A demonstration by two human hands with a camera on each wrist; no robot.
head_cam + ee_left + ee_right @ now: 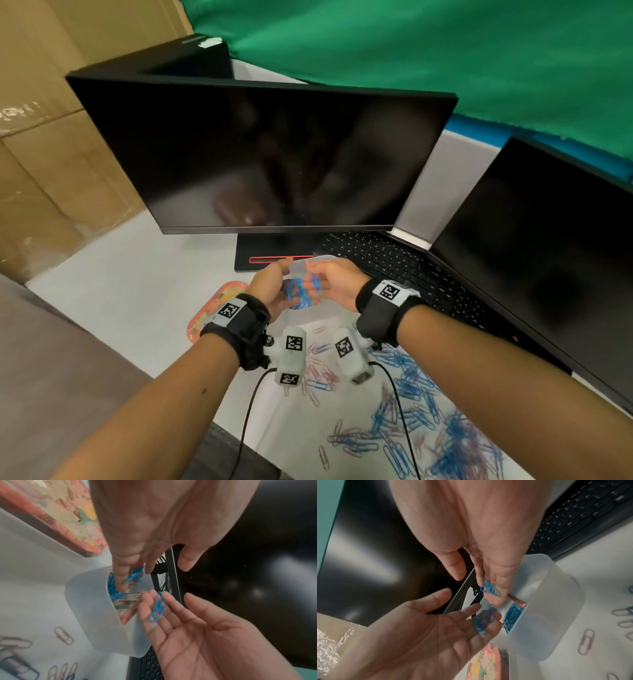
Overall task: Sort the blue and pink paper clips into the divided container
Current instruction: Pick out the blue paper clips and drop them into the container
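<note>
Both hands hover over the translucent divided container (310,265), palms turned toward each other. My left hand (284,279) has straight fingers dipping into the container (96,608), and a few blue clips (135,574) cling to them. My right hand (317,279) is also flat, with blue clips (488,588) hanging from its fingers (496,596). More blue clips (301,291) lie between the hands. One compartment holds a heap of blue clips (513,615). Loose blue and pink clips (411,411) are spread over a white sheet near me.
A dark monitor (267,154) stands just behind the container, its stand (270,253) close to the hands. A black keyboard (394,267) and a second dark screen (531,257) are at the right. A colourful orange tin (219,301) lies left. Cardboard boxes (51,154) at far left.
</note>
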